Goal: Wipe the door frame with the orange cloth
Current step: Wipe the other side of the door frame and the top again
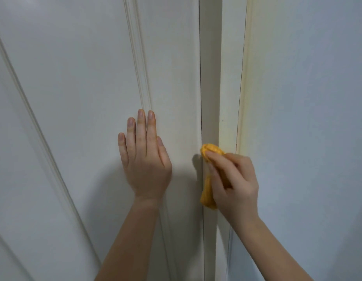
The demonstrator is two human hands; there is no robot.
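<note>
Here, two bare hands work at the edge of a white door, one bracing and one wiping.

The panelled door (84,78) fills the left of the view and a pale wall (307,98) the right, with the cream door frame (230,88) running upright between them. The left hand (145,159) lies flat on the door just left of its edge, fingers straight and close together, probably to steady the door and the person while the other hand rubs. The right hand (234,179) curls its fingers round the bunched orange cloth (207,196) and presses it into the recess where door and frame meet. One fold of the cloth shows above the fingertips and a tail hangs below the palm. Bunching it likely lets it reach into that narrow groove.
</note>
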